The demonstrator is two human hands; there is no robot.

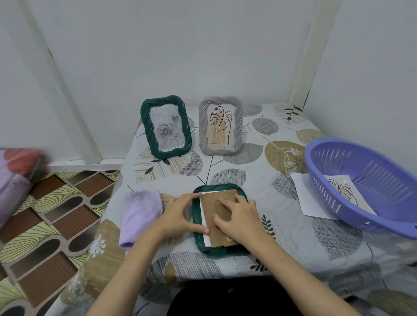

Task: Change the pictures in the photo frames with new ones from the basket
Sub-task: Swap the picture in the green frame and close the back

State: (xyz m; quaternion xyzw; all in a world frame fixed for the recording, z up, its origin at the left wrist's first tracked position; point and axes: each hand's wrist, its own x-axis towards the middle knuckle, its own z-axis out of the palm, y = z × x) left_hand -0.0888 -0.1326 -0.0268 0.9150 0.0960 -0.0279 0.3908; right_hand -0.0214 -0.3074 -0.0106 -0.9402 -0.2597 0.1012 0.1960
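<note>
A dark green photo frame [199, 236] lies face down near the table's front edge. On it rests a brown cardboard backing board [217, 199] over a white sheet [204, 220] that shows along the board's left side. My right hand [237, 220] presses on the board. My left hand [179, 215] grips the frame's left side, fingertips at the sheet's edge. Two frames stand at the back: a green one [165, 127] with a rose picture and a grey one [221, 125] with a leaf drawing. The purple basket [379, 189] at the right holds a leaf picture [339, 185].
A folded lilac cloth [139, 215] lies just left of my left hand. A white paper [302, 192] sticks out from under the basket. The table has a leaf-patterned cover [282, 226]. Patterned floor [46, 233] and a purple bundle [2, 184] are at the left.
</note>
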